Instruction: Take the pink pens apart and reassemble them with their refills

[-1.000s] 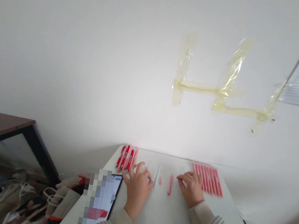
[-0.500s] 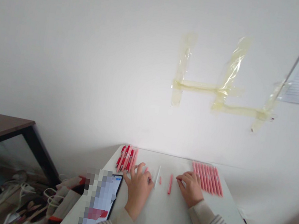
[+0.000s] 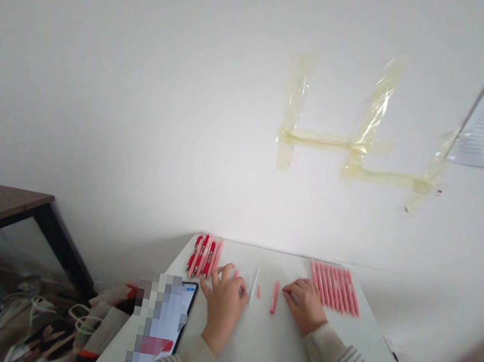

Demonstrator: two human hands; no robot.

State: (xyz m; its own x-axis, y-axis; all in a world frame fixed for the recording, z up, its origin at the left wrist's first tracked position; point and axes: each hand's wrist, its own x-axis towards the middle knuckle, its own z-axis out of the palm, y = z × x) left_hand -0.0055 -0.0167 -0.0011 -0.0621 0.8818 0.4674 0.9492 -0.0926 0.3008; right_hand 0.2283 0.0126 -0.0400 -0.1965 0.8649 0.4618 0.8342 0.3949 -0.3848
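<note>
Little shifts between the earlier views and this one: the right hand creeps a touch to the left, so its fingertips now lie just beside the short red pen piece, while the left hand stays where it was, palm down with the fingers spread apart and nothing gripped. The right hand's fingers are bent and close together; whether they pinch anything I cannot tell. Between the hands lie the red piece, a thin white refill and a small pink bit, all loose on the white table, so the work sits at these parts. A row of red pens lies beyond the left hand and a row of pink barrels just beside the right, both close to the far edge against the wall. A phone hugs the left edge. Bare tabletop lies nearer the person.
</note>
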